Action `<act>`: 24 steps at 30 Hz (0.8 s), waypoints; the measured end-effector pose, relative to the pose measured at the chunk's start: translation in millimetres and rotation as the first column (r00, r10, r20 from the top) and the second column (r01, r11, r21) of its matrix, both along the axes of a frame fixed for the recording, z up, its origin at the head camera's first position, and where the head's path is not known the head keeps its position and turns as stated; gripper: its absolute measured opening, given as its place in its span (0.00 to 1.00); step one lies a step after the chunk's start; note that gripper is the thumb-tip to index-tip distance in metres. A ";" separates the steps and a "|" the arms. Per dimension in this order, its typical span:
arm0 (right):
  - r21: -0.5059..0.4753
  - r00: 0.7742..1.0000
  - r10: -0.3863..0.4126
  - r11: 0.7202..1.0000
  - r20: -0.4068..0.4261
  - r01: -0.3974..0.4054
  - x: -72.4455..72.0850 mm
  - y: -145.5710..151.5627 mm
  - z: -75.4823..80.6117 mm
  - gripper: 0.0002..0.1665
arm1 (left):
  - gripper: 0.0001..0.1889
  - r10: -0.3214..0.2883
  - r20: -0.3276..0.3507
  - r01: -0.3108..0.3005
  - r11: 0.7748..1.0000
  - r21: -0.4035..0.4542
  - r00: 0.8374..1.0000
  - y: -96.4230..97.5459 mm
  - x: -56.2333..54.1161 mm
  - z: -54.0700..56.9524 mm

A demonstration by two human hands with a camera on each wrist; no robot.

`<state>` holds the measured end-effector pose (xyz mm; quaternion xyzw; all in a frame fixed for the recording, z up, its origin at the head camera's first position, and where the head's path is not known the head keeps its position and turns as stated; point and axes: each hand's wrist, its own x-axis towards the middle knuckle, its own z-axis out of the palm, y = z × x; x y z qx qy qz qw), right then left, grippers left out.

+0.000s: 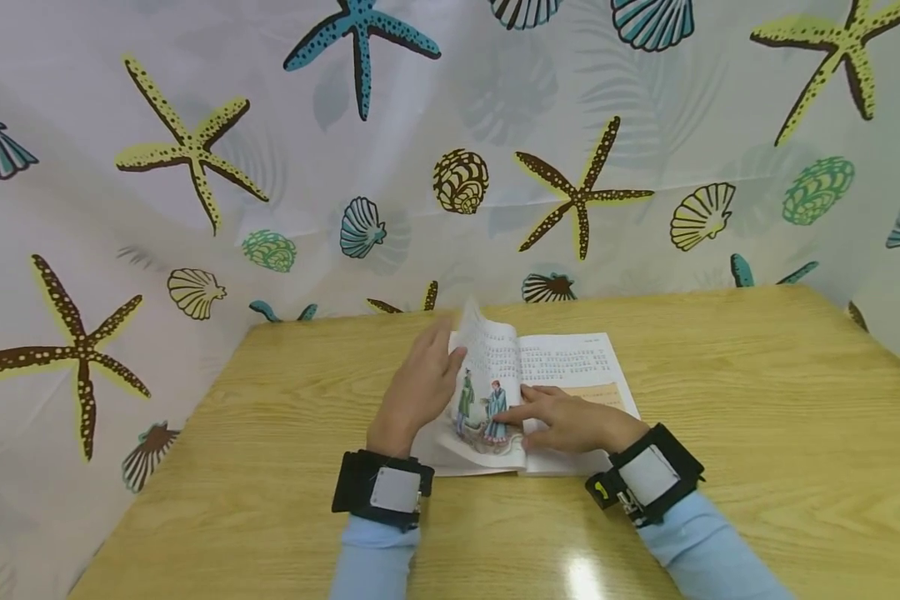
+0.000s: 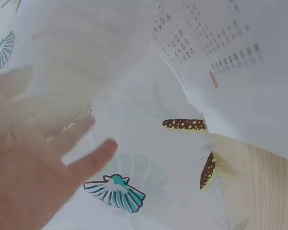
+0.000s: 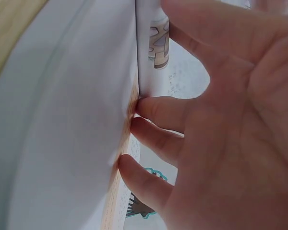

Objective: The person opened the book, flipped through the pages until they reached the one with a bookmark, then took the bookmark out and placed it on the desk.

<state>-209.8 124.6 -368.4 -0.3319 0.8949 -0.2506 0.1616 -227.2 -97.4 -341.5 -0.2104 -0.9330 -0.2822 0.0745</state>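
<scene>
An open book (image 1: pixel 562 358) with printed text lies on the table. Its left page (image 1: pixel 487 350), with a drawing of two robed figures, stands partly lifted and curved. Beside that page's outer edge is my left hand (image 1: pixel 420 387), palm turned toward the book. In the left wrist view, the fingers (image 2: pixel 93 160) of that hand are extended and spread, with part of the hand blurred behind pale paper. My right hand (image 1: pixel 577 421) rests over the book near the spine. Its fingertips (image 3: pixel 146 108) touch the paper in the right wrist view, fingers only slightly bent.
The book lies on a light wooden table (image 1: pixel 285 433). Behind and to the sides hangs a white cloth (image 1: pixel 300 158) printed with starfish and shells. Each wrist wears a black strap (image 1: pixel 356 483) with a pale plate.
</scene>
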 end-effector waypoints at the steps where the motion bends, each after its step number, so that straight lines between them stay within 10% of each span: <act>1: 0.004 1.000 0.002 1.000 -0.005 -0.002 -0.3 0.0 0.1 0.26 | 0.29 -0.012 0.012 0.012 1.000 0.002 1.000 0.4 0.3 1.9; 5: 0.010 1.000 0.009 1.000 -0.019 -0.009 -1.6 0.7 -0.6 0.25 | 0.33 -0.103 0.177 0.123 0.987 -0.105 0.979 6.8 0.4 0.3; 12: 0.008 0.999 0.005 1.000 -0.037 -0.005 0.2 0.1 -1.4 0.24 | 0.47 0.012 0.501 0.164 0.938 -0.307 0.866 23.1 6.9 -16.0; 24: 0.120 0.992 -0.119 0.985 -0.052 0.124 -6.3 30.9 -0.9 0.45 | 0.47 0.023 0.506 0.136 0.952 -0.274 0.862 23.9 7.9 -17.3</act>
